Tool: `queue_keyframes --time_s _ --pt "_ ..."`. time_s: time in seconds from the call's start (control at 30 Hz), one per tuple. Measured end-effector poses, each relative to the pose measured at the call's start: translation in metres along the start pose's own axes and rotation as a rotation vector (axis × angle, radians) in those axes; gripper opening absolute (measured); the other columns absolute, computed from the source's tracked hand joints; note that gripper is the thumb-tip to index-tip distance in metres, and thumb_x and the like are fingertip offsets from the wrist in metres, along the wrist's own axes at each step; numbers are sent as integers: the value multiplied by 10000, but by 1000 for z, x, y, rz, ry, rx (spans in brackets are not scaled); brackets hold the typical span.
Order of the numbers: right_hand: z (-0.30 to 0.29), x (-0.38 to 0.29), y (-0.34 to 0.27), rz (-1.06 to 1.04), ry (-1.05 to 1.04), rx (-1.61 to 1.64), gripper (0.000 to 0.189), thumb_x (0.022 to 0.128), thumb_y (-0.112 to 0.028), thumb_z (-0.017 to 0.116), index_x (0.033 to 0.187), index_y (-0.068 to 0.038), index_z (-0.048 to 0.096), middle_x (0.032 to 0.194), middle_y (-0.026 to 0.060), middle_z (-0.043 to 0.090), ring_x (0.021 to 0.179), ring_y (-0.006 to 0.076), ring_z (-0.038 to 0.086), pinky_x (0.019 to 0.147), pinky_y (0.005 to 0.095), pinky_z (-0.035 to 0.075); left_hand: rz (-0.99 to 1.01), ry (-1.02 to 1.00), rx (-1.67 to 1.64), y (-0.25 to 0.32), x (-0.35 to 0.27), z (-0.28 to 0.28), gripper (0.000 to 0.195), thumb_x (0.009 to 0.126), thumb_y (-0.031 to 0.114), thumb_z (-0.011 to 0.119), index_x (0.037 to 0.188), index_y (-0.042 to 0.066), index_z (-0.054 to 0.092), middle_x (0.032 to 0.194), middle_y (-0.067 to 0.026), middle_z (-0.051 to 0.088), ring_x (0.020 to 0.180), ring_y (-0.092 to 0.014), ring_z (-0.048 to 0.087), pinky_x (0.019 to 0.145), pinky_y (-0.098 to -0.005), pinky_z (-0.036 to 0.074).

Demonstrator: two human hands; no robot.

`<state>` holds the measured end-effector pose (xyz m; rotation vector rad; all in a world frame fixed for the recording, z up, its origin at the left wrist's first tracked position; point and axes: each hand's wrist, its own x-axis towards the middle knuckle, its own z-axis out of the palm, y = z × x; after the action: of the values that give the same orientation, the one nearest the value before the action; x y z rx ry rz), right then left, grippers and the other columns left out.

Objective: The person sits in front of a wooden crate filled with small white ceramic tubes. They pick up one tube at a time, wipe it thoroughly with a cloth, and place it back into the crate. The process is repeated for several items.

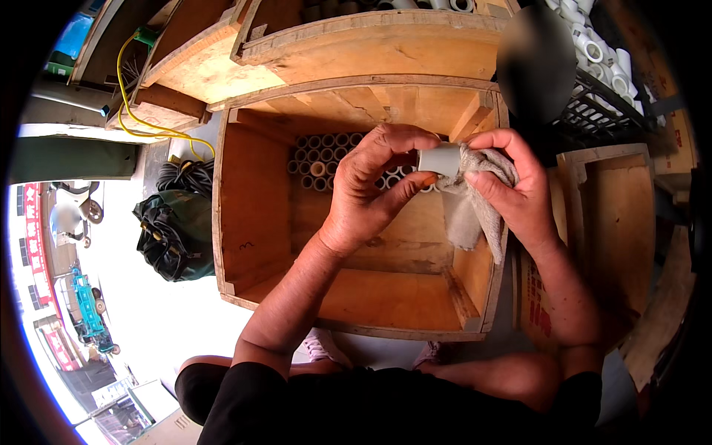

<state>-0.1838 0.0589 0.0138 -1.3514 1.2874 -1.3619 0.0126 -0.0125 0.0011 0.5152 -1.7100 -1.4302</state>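
Note:
A short white plastic pipe fitting [439, 159] is held sideways over an open wooden crate [370, 297]. My left hand [375, 181] grips its left end between thumb and fingers. In my right hand [514, 186] is a greyish cloth [486, 183], pinched against the fitting's right end, its loose tail hanging down. Below, several round fittings [320, 156] stand on end in tight rows at the crate's far side, partly covered by my hands. Near the crate's right wall, under the cloth, shows a blurred pale patch that I cannot identify.
Behind stands another wooden crate [384, 47] with fittings inside. A black plastic basket [601, 100] heaped with white fittings [603, 53] is at the upper right. On the right sits a wooden box [617, 222]. A dark bag [178, 236] and a yellow cable [130, 119] lie left.

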Motion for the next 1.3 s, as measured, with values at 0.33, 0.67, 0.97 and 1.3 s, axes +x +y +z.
queue_keyframes --time_s 0.33,0.67,0.97,1.3 --pt "1 1 4 -240 34 -185 281 755 88 630 1000 -28 556 1001 57 582 921 140 581 817 256 465 -515 142 -399 0 -1 2 327 900 250 639 1120 17 578 902 -84 649 739 -164 633 681 -308 528" --pt "1 -1 5 -40 29 21 244 794 26 642 1018 -22 555 975 32 594 888 90 559 789 234 462 -250 52 -303 -2 -3 -1 404 827 23 684 1210 24 557 1124 -87 606 960 -156 603 827 -309 528" --pt "2 -1 5 -142 63 -80 228 809 45 624 1012 -22 547 956 24 591 879 78 558 781 228 463 -543 110 -412 4 0 0 388 875 227 668 1178 18 545 991 -81 632 860 -172 634 739 -307 524" --pt "2 -2 8 -57 31 -17 237 802 31 641 1013 -20 545 967 25 581 889 85 558 791 230 460 -353 52 -371 -1 0 0 419 853 31 661 1248 12 524 1008 -67 629 895 -137 607 737 -276 526"
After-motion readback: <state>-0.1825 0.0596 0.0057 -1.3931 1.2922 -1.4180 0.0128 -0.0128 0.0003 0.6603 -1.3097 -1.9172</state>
